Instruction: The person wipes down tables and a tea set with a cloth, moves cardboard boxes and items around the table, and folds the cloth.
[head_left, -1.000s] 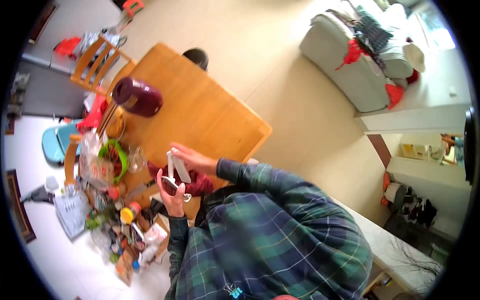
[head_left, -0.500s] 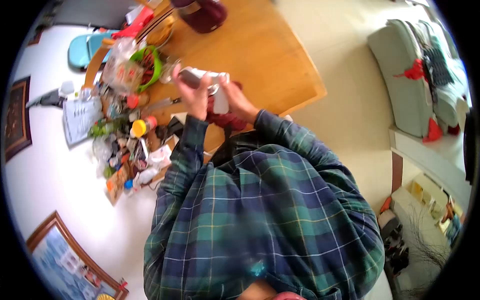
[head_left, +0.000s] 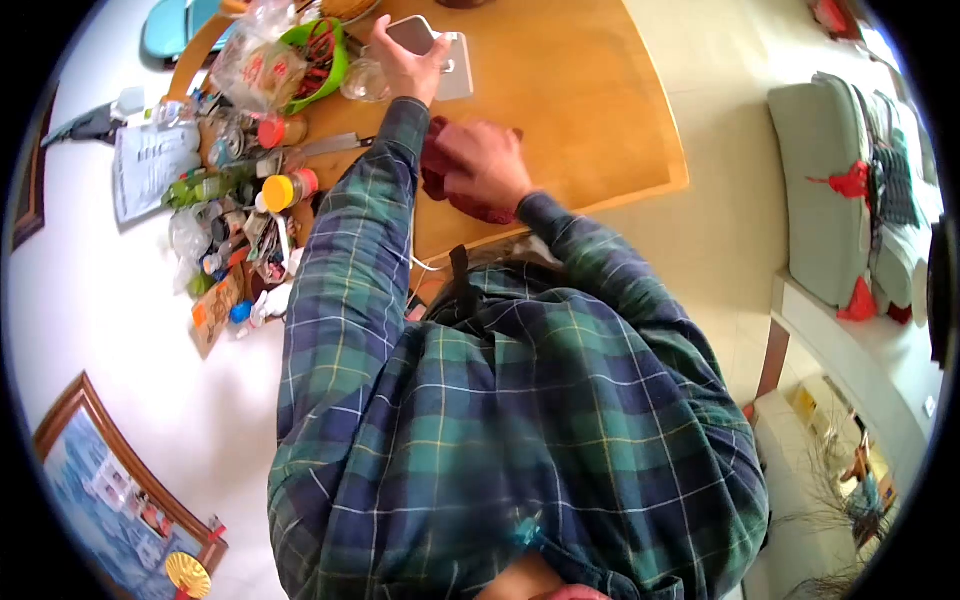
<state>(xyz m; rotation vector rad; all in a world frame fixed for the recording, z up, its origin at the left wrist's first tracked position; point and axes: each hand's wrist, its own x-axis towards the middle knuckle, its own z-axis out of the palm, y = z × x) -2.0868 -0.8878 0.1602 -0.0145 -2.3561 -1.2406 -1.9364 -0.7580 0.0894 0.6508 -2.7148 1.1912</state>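
Note:
My left hand is closed on a white folding stand with a grey upper plate. The stand's flat white base rests on the wooden table, right of a clear glass. Nearer to me, my right hand lies on a dark red cloth, its fingers curled and blurred against the fabric. A knife lies to the left of the cloth.
A green basket and a plastic bag stand at the table's left. A yellow-lidded jar and clutter are nearer on the left. A grey sofa is at the far right.
Both hands held the stand before. My left hand has carried it forward and set its base on the table, while my right hand has let go and moved onto the cloth. The view has shifted.

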